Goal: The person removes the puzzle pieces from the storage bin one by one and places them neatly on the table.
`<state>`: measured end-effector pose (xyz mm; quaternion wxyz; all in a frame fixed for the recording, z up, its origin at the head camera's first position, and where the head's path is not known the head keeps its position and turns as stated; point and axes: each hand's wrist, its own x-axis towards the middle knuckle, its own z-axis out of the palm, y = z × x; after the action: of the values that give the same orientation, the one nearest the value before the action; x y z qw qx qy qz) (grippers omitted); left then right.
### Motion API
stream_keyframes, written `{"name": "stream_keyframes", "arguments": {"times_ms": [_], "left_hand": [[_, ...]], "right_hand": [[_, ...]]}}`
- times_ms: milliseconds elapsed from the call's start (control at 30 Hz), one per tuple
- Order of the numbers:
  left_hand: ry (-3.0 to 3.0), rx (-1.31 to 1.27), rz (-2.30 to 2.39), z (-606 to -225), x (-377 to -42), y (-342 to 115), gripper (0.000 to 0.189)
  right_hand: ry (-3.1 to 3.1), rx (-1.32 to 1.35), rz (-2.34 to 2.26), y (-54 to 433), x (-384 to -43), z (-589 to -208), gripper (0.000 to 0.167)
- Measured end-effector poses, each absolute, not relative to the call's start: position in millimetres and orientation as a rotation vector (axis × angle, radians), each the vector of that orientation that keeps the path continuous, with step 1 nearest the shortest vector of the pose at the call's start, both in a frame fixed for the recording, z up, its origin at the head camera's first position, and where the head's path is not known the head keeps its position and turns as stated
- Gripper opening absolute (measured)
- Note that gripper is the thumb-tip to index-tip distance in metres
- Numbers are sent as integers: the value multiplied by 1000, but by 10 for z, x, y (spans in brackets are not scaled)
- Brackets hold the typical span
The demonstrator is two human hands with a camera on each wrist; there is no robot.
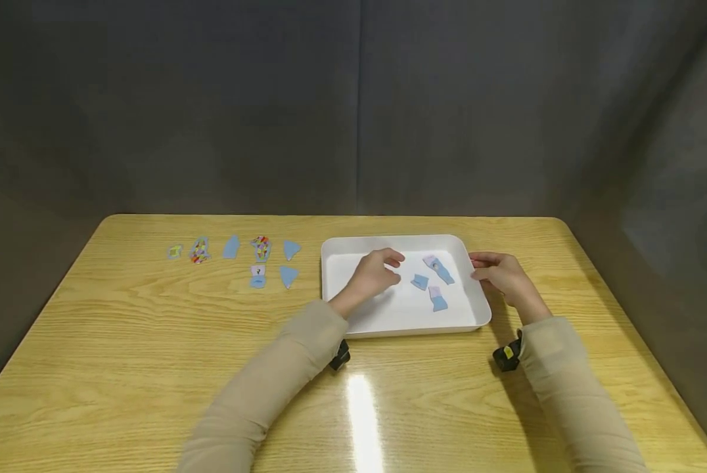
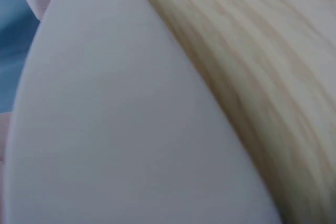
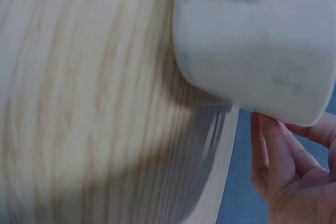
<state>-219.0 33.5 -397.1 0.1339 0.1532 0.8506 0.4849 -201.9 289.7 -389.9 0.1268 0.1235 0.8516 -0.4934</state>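
A white rectangular tray (image 1: 407,322) stands on the wooden table. Over its middle hovers my left hand (image 1: 372,274), thumb and fingers apart, with nothing visible between them. Just right of those fingertips lie flat irregular cut-out pieces: a small blue one (image 1: 420,282), a long pink-and-blue one (image 1: 439,270) and another pink-and-blue one (image 1: 438,299). At the tray's right end my right hand (image 1: 506,276) holds the rim with thumb and fingertips; the right wrist view shows these fingers (image 3: 278,150) against the tray wall (image 3: 257,77). The left wrist view is mostly filled by the tray's side (image 2: 115,108).
Left of the tray, more cut-outs lie in rough rows: a yellowish one (image 1: 175,251), multicoloured ones (image 1: 200,250), plain blue ones (image 1: 231,247) and a pink-and-blue one (image 1: 258,276). Grey curtain (image 1: 353,112) surrounds the back and sides of the table (image 1: 123,341).
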Motion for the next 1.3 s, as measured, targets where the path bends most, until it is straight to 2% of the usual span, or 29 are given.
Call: {"name": "stream_keyframes", "arguments": {"times_ms": [600, 1067, 1300], "left_hand": [[2454, 437, 1359, -4165, -2313, 729, 44], [2574, 588, 1108, -4232, -2311, 770, 31], [2619, 671, 1015, -4236, -2299, 791, 32]], "right_hand": [[2490, 350, -1438, 2894, -2018, -3927, 55], [2498, 355, -1459, 2900, -1998, -3941, 54], [2507, 345, -1473, 2911, -2002, -3963, 53]]}}
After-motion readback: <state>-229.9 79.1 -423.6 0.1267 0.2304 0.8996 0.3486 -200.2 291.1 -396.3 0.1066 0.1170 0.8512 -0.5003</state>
